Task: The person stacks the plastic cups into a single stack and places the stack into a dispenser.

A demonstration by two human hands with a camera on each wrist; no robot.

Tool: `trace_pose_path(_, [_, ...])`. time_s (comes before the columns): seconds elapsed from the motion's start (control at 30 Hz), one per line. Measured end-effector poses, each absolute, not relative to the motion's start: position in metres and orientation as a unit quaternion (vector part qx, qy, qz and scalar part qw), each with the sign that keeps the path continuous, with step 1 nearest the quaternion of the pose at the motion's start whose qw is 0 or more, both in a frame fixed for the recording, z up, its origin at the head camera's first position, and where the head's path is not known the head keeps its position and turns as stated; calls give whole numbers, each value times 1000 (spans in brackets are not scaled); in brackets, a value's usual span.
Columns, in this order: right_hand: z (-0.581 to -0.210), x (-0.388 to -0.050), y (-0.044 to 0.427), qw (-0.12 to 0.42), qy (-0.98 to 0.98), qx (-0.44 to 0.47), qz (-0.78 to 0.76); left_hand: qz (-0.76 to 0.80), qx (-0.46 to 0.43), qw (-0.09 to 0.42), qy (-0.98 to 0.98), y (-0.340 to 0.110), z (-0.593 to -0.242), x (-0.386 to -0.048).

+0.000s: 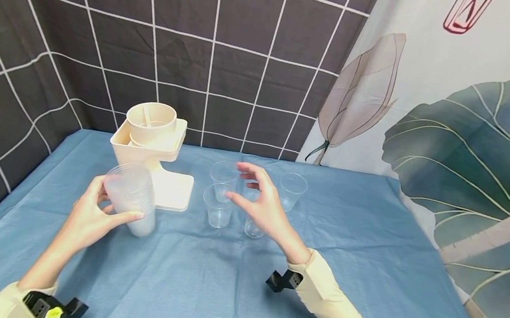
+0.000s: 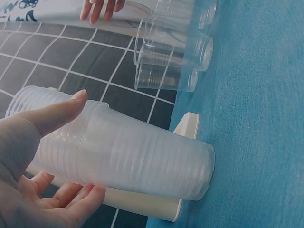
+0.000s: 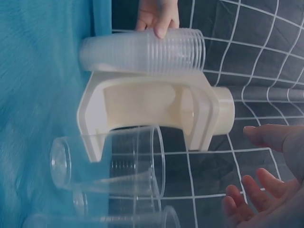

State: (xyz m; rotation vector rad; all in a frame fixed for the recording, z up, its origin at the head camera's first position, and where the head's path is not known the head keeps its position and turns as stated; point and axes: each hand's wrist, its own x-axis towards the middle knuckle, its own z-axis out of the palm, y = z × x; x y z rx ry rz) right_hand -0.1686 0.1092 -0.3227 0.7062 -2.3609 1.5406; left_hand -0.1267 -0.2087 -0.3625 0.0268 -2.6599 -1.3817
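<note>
A tall nested stack of clear plastic cups [image 1: 137, 206] is gripped by my left hand [image 1: 95, 214], thumb on one side and fingers on the other. The stack [image 2: 137, 152] stands nearly upright, its base at or just above the cloth; I cannot tell which. My right hand [image 1: 266, 205] is over several separate clear cups, fingers spread and loosely bent, holding nothing. One such cup [image 1: 219, 212] stands left of that hand, another cup [image 1: 291, 187] to its right. The right wrist view shows the right hand [image 3: 266, 185] apart from the cup rims.
Just behind the stack stands a cream plastic stand [image 1: 175, 192] with a round cup-like holder [image 1: 151, 121] on top. A blue cloth [image 1: 193, 288] covers the table. Dark grid-patterned fabric [image 1: 239, 68] hangs behind, with a leaf-print curtain [image 1: 436, 59] on the right.
</note>
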Motion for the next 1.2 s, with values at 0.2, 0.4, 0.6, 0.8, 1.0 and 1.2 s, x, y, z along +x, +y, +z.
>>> trace_pose_path(0.2, [-322, -170, 120, 125, -805, 226, 534, -462, 6, 72, -884, -209, -362, -128])
trace_pose_path(0.4, [-323, -172, 132, 121, -809, 214, 533, -460, 2, 72, -885, -210, -361, -127])
trace_pose_path(0.6, [-325, -175, 146, 120, -817, 195, 529, -455, -3, 78, -887, -211, -362, -127])
trace_pose_path(0.8, [-328, -178, 160, 124, -821, 178, 529, -451, -9, 82, -889, -214, -363, -127])
trace_pose_path(1.0, [-332, -183, 175, 132, -826, 167, 522, -445, -12, 84, -892, -216, -363, -127])
trace_pose_path(1.2, [-336, -188, 190, 135, -834, 148, 514, -441, -18, 84, -893, -217, -366, -128])
